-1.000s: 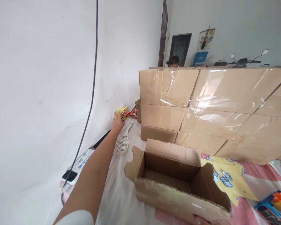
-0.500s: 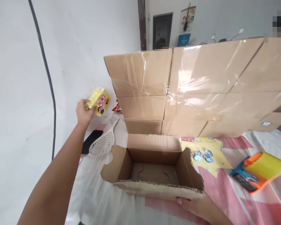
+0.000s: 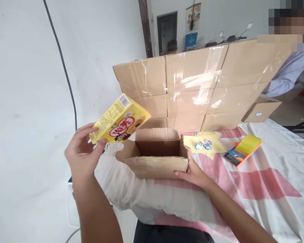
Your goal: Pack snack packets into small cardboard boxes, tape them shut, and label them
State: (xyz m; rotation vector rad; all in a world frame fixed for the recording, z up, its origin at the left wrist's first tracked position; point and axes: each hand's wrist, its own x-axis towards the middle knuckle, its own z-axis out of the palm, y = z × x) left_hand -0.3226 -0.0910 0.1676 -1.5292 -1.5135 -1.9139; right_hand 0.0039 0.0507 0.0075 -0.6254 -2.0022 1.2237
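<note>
Yellow box [image 3: 120, 118]: held in the air to the left of the open carton [image 3: 155, 167], tilted with its right end higher, partly hiding the scoop [image 3: 114, 147].
Left hand [image 3: 82, 148]: fingers pinching the yellow box at its lower left end, thumb on the printed near face, the others on the upper side.
Box weight: probably light, since a grip on one end carries it; how full it is cannot be seen.
Box walls: thin card by the look, firm along the edges, likely to dent mid-face under a hard squeeze.
Box print: smooth and perhaps slightly slippery.
Box hold: across the narrow width, nearer the middle, should balance better than the end.
Carton: on the sheet [image 3: 268, 212], mouth up, before the wrapped stack [image 3: 190, 77].
Right hand [image 3: 194, 170]: thumb on the near wall, other fingers against the right end, partly hidden, clasping that corner.
Carton walls: corrugated, likely light and stiff, the flaps more bendable.
Carton hold: low at a corner suits it; the ragged rim could fold or tear.
</note>
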